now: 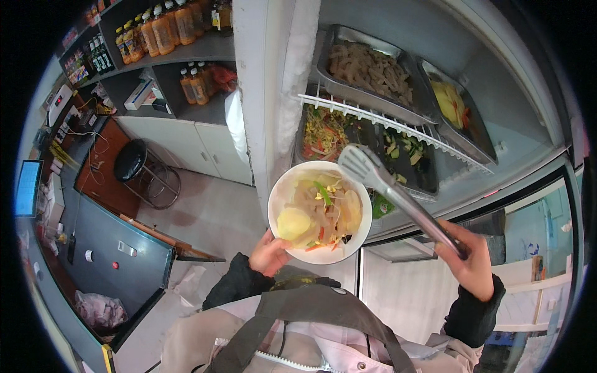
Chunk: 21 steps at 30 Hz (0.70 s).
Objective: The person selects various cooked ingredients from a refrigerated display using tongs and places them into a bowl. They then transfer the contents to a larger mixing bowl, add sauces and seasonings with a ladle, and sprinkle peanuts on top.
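Steel tongs [411, 202] are clamped in the right grip [469, 258], fingers closed round the handle's near end, and the slotted head reaches left to the far right edge of a white bowl [311, 257]. Touching the rim or just above it? Can't tell from here! Over on the left, the left grip [269, 253] has the bowl by its near left edge, thumb up at the rim. And look inside: a round yellow slice [293, 224] on the left, translucent strips in the middle, bean sprouts, a green piece [323, 194] on the far side, bits of orange-red.

Just beyond the bowl, on the far right, it's an open fridge [528, 105]! Up on its white wire shelf [398, 126], one metal tray [354, 87] carries greyish-brown strips; to the right, a second tray [479, 140] holds yellow slices. Below, sprouts with orange shreds [326, 133] on the left, green vegetables on the right.

Well off to the left, a black stool [132, 160] stands near a dark counter [102, 230], with rows of bottles [163, 31] on shelves far left.
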{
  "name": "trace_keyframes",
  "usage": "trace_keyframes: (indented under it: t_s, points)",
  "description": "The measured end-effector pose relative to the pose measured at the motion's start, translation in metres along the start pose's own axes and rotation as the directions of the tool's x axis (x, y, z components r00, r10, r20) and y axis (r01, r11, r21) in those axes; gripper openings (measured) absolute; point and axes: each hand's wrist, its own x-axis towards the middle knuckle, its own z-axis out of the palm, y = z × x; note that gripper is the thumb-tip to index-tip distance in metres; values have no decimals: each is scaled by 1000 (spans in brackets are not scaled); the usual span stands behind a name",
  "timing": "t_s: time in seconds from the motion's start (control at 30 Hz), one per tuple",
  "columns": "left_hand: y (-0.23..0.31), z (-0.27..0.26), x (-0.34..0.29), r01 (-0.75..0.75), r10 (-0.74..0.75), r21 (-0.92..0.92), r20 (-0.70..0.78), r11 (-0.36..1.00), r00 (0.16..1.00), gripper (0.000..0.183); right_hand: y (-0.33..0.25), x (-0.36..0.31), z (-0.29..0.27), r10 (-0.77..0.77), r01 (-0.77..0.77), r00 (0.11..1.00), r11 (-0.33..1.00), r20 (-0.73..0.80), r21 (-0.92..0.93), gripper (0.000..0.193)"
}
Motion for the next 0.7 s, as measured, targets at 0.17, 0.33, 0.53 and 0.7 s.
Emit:
trace_keyframes:
  t_s: [0.17,0.33,0.53,0.7]
  points:
    - [5,-13,-9,-39,39,31,16,999,999,64,32,62,22,51,-45,996,995,-69,91,40]
    - [8,-37,-13,23,-24,12,43,1000,999,62,56,150,98,-113,-4,950,928,-291,-373,32]
    - [19,-47,-12,112,-116,51,70,992,991,65,58,161,148,-24,-114,941,917,-338,-383,46]
    - [10,-47,-29,121,-127,68,98,990,987,63,98,78,155,-214,133,787,975,-578,-180,37]
